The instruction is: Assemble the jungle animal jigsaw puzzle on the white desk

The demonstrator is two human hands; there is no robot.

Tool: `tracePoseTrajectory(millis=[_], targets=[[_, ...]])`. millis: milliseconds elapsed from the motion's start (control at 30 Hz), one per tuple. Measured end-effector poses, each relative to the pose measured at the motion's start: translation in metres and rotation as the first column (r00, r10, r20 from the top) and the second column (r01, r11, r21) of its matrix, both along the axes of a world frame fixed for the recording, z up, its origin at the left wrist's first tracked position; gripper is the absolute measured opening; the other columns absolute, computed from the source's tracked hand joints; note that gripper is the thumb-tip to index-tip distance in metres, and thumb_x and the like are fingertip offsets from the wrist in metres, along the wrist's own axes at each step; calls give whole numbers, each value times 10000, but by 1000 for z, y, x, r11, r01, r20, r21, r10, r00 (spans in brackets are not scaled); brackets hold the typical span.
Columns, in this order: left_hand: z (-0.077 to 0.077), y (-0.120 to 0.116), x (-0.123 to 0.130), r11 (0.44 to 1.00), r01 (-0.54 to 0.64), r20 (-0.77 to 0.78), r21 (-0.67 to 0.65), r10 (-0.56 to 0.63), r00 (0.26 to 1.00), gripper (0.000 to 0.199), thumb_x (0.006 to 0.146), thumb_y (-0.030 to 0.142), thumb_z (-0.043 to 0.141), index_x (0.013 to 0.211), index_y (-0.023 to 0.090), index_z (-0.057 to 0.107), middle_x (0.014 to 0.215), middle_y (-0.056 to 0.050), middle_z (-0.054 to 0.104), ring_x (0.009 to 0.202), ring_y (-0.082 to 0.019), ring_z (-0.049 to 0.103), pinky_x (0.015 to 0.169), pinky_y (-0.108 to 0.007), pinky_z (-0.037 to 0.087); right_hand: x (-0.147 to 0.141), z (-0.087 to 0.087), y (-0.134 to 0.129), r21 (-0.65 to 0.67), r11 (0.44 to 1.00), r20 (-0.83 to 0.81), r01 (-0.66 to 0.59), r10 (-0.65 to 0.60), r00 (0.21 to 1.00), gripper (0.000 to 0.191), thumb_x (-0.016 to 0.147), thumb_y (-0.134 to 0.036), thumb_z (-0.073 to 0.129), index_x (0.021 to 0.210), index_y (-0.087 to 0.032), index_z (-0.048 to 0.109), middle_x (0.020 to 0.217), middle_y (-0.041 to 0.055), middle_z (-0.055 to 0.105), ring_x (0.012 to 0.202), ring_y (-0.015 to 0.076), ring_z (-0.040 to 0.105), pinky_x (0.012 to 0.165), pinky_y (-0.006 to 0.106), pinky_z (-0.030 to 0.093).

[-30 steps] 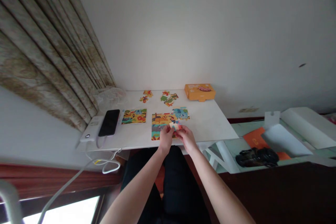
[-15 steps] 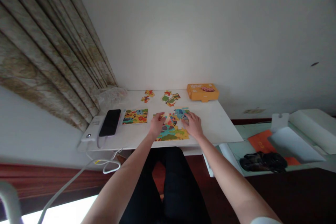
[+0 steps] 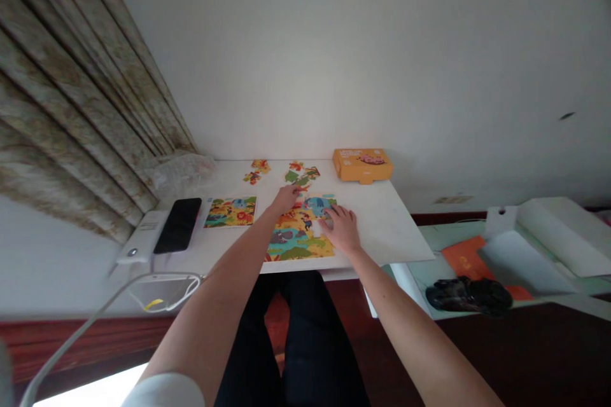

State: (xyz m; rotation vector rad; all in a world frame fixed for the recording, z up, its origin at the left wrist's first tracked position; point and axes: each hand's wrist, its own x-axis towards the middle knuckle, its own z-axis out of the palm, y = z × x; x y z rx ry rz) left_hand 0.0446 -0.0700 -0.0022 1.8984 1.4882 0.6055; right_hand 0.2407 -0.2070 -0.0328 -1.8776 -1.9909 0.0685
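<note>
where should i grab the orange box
Take the orange box by its short left and right ends, with the fingers coming from above and the near side. It lies flat and low, and its long back edge sits close to the wall, leaving little room behind it.

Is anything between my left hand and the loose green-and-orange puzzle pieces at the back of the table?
Nothing visible stands in the way. The left hand sits just short of the loose green-and-orange cardboard puzzle pieces, with only the white tabletop showing between them.
</note>
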Motion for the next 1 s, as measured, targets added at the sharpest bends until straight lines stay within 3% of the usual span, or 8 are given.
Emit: tracePoseTrajectory(millis=[133, 233, 367, 500, 633, 767, 1000], targets=[[-5, 1, 5, 999, 40, -37, 34, -39, 999, 326, 907, 120, 548, 1122, 155, 791, 1163, -112, 765, 1095, -238, 677, 1025, -328, 482, 0, 0, 0, -4, 1000, 9, 3, -2, 1000, 404, 1015, -493, 497, 1284, -249, 675, 1430, 119, 622, 1332, 300, 497, 1132, 515, 303], [-9, -5, 4, 987, 98, -168, 125, -76, 983, 329, 963, 166, 508, 1152, 180, 777, 1203, -106, 739, 1137, -244, 658, 1041, -343, 477, 0, 0, 1, -5, 1000, 15, 4, -4, 1000, 406, 1010, -492, 502, 1291, -254, 672, 1436, 123, 616, 1330, 309, 496, 1130, 524, 302], [-15, -26, -1, 956, 140, -344, 258, -44, 938, 336, 1009, 221, 477, 1231, 215, 730, 1292, -113, 682, 1197, -262, 623, 1034, -391, 481, 1, -1, 1, -2, 1000, 12, 0, 0, 1000, 404, 1003, -482, 514, 1298, -253, 670, 1437, 124, 614, 1328, 317, 498, 1128, 535, 302], [-18, -54, -9, 908, 258, -405, 329, -111, 907, 353, 1053, 298, 433, 1296, 236, 682, 1361, -106, 652, 1262, -255, 588, 1094, -426, 436, 0, 0, 0, 12, 1000, -1, -4, 4, 1000, 393, 1004, -475, 515, 1283, -248, 674, 1411, 129, 629, 1307, 321, 514, 1121, 538, 310], [-20, -71, -10, 888, 349, -471, 300, -180, 864, 443, 1066, 390, 402, 1454, 250, 562, 1534, -106, 538, 1434, -269, 465, 1204, -498, 330, 0, 2, 0, 21, 1000, -1, -6, 6, 1000, 375, 1006, -469, 516, 1263, -251, 679, 1385, 130, 644, 1288, 316, 530, 1112, 532, 321], [-22, -73, -4, 887, 399, -520, 234, -233, 822, 525, 1077, 441, 331, 1548, 243, 451, 1652, -91, 386, 1550, -270, 299, 1257, -568, 217, -1, 3, 0, 27, 1000, 10, -2, 2, 1000, 373, 1005, -457, 520, 1272, -244, 670, 1383, 127, 645, 1294, 310, 531, 1106, 526, 325], [-23, -69, 0, 885, 428, -546, 182, -270, 793, 571, 1078, 482, 283, 1595, 260, 381, 1659, -85, 370, 1545, -280, 315, 1262, -610, 161, 0, -1, 1, 40, 999, 28, -2, 1, 1000, 377, 1006, -470, 512, 1269, -251, 671, 1394, 129, 641, 1290, 308, 534, 1091, 507, 335]])
